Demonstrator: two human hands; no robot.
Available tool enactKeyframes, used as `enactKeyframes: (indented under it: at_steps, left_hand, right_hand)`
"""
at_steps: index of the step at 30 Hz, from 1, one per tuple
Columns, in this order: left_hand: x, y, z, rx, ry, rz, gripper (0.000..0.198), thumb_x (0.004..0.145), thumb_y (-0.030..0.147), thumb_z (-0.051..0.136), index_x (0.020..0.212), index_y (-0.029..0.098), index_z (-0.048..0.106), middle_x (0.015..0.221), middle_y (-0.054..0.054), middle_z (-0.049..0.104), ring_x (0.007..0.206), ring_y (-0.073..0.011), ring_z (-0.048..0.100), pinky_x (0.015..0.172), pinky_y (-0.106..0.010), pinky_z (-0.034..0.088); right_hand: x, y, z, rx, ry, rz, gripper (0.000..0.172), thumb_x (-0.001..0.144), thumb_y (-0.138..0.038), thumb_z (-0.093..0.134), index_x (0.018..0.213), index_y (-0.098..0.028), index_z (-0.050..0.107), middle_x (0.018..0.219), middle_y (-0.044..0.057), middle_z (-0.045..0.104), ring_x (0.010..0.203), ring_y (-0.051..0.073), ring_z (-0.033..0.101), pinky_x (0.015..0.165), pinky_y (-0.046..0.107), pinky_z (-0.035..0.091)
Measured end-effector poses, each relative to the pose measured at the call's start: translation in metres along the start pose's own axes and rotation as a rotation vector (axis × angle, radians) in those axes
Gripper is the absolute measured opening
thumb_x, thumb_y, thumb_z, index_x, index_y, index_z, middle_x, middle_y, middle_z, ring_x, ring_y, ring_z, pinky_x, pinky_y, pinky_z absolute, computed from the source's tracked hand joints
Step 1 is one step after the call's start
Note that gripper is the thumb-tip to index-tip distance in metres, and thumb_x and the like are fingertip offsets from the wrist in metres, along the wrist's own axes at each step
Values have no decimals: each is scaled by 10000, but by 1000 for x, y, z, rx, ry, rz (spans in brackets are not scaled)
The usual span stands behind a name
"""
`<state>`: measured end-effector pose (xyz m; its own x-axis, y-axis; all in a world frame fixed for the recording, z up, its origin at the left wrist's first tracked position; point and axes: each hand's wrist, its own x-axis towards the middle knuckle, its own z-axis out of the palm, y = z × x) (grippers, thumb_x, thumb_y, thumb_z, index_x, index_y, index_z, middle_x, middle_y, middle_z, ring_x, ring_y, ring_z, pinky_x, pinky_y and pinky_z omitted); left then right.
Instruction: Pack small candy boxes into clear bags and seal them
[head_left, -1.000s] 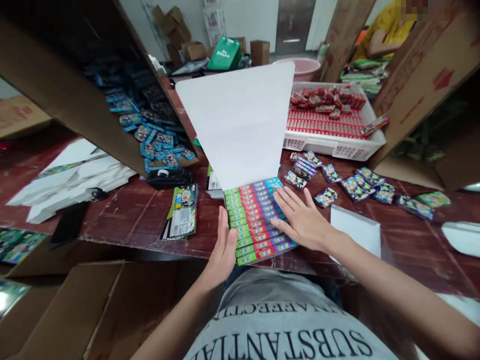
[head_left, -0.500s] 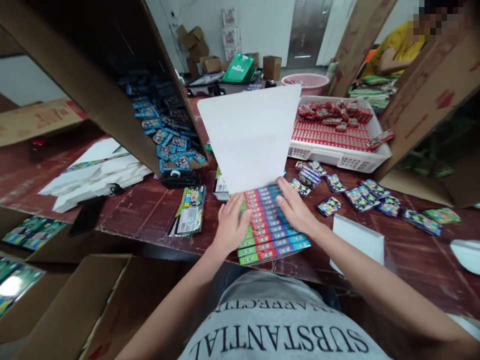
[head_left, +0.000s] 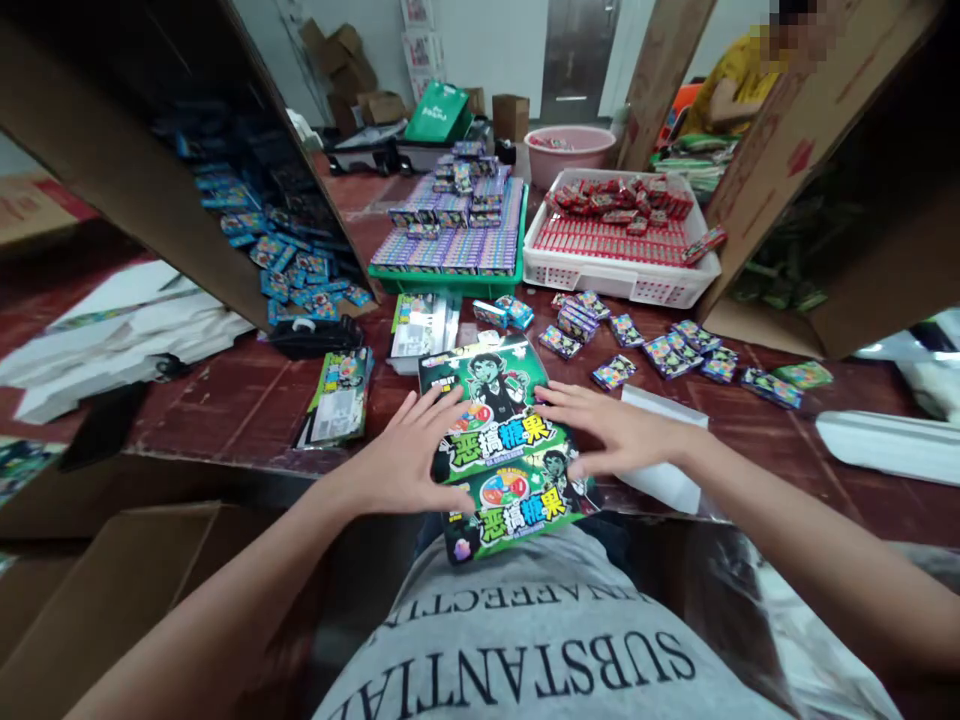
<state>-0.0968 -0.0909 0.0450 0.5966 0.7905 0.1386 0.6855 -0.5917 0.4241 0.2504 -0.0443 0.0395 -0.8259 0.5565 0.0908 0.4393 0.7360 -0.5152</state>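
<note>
A green display box [head_left: 501,466] with a cartoon figure and large Chinese letters lies at the table's front edge, its lid down. The rows of small packs inside are hidden now. My left hand [head_left: 411,455] rests on the box's left side, fingers spread. Across from it, my right hand [head_left: 611,432] touches the right side, its fingers stretched out over the lid. Just right of the box, partly under my right forearm, lies a white card tray [head_left: 664,480].
Loose candy packs [head_left: 675,350] lie to the right. Behind stand a green tray [head_left: 450,283] of purple packs and a white basket [head_left: 622,283] of red packs. Flat printed pouches [head_left: 341,395] lie left. Cardboard boxes [head_left: 289,180] flank both sides; a person in yellow [head_left: 731,90] sits behind.
The white lid that stood upright has come down over the rows of packs, showing its printed green face. Both hands have spread onto it. The camera view has shifted right.
</note>
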Motion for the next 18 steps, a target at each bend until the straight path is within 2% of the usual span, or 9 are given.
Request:
enactKeyframes:
  at_steps: [1,2,4,5,7,9,14,18]
  left_hand:
    - [-9,9,10,132,-10,12,907,682,734,751,1430,272,527,1646,-132,306,1527,-422,216,1200,-683,194]
    - [-14,16,17,223,8,7,978,690,701,769,1498,256,445,1665,-148,248,1532,-437,179,1201,-678,198]
    - [-17,28,25,323,54,-13,858,817,561,724,1539,251,379,1654,-140,285,1527,-403,232,1215,-614,247]
    - [-16,32,26,343,67,-8,761,878,483,675,1539,253,375,1632,-126,343,1516,-367,287,1221,-568,277]
    - [-14,38,26,341,82,22,651,941,385,593,1538,248,373,1582,-103,436,1486,-309,368,1227,-497,308]
    - [-15,41,28,328,112,32,631,954,369,572,1538,236,374,1573,-106,449,1481,-312,377,1235,-502,296]
    - [-22,44,40,339,136,-58,664,948,366,614,1551,261,355,1633,-111,343,1507,-385,299,1215,-599,285]
    - [-19,50,43,325,125,-83,722,913,404,675,1549,269,362,1622,-128,363,1487,-425,320,1178,-620,336]
  right_hand:
    - [-11,-4,11,-113,26,-17,956,814,-718,659,1568,-222,347,1650,112,289,1523,319,271,1213,541,297]
    - [-18,-6,21,-229,66,-27,977,815,-663,702,1586,-218,299,1661,119,249,1537,321,224,1223,565,262]
    - [-22,-7,33,-385,167,-28,804,899,-475,696,1573,-244,323,1619,104,357,1510,285,310,1228,581,240]
    - [-21,-7,36,-418,207,-31,689,940,-374,660,1552,-268,364,1584,84,424,1478,259,380,1229,577,241]
    - [-17,-6,38,-434,258,-44,567,969,-256,606,1508,-299,437,1545,60,481,1419,230,474,1223,563,270]
    - [-17,-6,38,-444,272,-43,522,971,-222,595,1473,-315,487,1556,55,460,1406,238,491,1212,571,288]
    - [-27,-5,45,-489,260,-48,494,989,-170,557,1459,-310,496,1583,56,416,1436,239,449,1212,582,287]
    - [-31,-1,35,-466,238,-64,492,1012,-180,528,1481,-319,466,1572,43,444,1443,220,439,1224,568,287]
